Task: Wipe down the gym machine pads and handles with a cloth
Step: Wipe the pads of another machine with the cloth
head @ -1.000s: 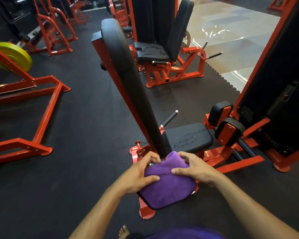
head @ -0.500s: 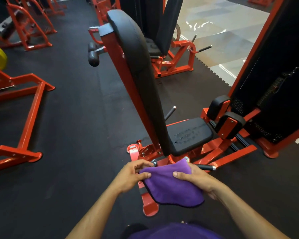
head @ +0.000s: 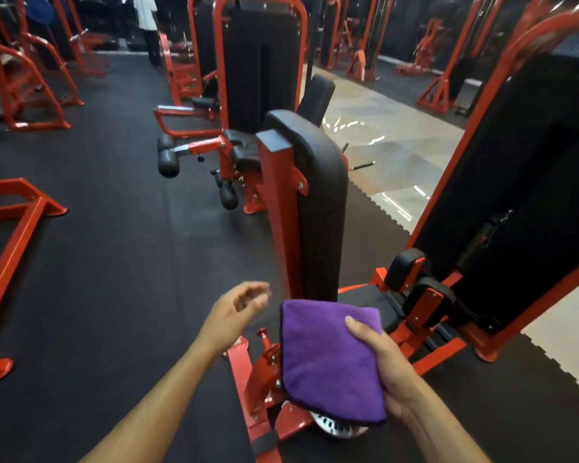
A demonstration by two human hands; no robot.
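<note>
Purple cloth (head: 328, 359) folded flat, dark-edged, gripped by right hand (head: 386, 369). Left hand (head: 236, 312) loosely open, blurred. Seat (head: 380, 304) behind back pad (head: 321, 208) mostly hidden, probably black.

Around us we see a black rubber floor (head: 121, 262) meeting glossy beige tiles (head: 391, 152) along a jagged seam. A leg machine with black roller pads (head: 168, 160) stands ahead, red steel frames (head: 17, 225) sit at our left, and a person in a white shirt (head: 146, 15) stands far off.
</note>
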